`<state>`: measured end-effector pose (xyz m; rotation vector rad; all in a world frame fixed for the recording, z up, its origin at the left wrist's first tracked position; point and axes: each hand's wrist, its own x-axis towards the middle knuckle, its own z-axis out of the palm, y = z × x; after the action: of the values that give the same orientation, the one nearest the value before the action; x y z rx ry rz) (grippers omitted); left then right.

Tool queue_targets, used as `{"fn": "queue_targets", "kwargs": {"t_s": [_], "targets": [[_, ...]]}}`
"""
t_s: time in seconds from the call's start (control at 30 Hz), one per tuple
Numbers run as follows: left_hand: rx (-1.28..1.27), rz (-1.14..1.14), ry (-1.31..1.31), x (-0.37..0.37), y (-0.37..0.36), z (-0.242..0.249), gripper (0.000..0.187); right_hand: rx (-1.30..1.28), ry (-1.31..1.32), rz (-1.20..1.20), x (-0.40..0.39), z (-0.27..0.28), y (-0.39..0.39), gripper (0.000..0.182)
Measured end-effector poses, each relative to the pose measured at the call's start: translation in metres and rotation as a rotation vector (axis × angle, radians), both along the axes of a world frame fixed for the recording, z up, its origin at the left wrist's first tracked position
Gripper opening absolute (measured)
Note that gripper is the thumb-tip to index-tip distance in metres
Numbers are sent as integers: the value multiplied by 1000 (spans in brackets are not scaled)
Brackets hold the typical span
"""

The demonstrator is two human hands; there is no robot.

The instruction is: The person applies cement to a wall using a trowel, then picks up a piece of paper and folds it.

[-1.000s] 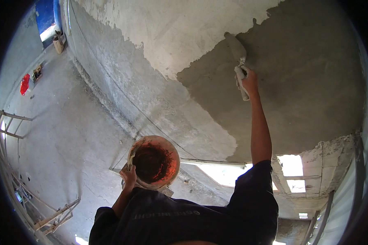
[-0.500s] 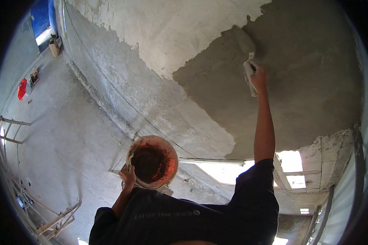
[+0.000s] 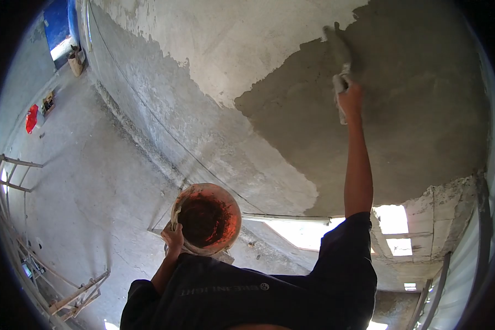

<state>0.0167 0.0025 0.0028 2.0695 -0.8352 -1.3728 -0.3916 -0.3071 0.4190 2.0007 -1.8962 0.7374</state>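
Note:
My right hand (image 3: pixel 350 99) is closed around the pale, plaster-crusted handle of a trowel (image 3: pixel 341 50). The blade is at the wall (image 3: pixel 275 33), its tip by the ragged upper edge of a dark grey wet plaster coat (image 3: pixel 407 104). My left hand (image 3: pixel 173 238) grips the near-left rim of an orange-red bucket (image 3: pixel 234 201), held low in front of my body. Dark residue coats the bucket's inner wall and bottom, and reddish patches show through on the right side.
A thin cable (image 3: pixel 162 127) runs along the wall down to the bucket. Wooden trestles (image 3: pixel 80 294) stand on the concrete floor (image 3: pixel 88 192) at left. Farther off lie a red bag (image 3: pixel 32 118) and a sack (image 3: pixel 75 65). Bright openings (image 3: pixel 391 219) break the wall at right.
My right hand and the trowel have moved slightly up and to the right, and the blade now looks narrower. The left hand and bucket have stayed nearly still.

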Motion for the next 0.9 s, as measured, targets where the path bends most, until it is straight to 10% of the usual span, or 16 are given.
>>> {"fn": "queue_targets", "kwargs": {"t_s": [0.2, 0.47, 0.57, 0.9], "targets": [[-25, -94, 135, 6, -2, -18, 49, 101, -357, -72, 29, 22, 25, 28], [-335, 125, -213, -13, 0, 1, 30, 271, -328, 119, -88, -114, -56, 21], [-458, 129, -249, -12, 1, -7, 27, 438, -614, 67, 6, -33, 12, 21], [-299, 54, -148, -8, -1, -17, 32, 298, -392, 12, 14, -31, 23, 28]]}}
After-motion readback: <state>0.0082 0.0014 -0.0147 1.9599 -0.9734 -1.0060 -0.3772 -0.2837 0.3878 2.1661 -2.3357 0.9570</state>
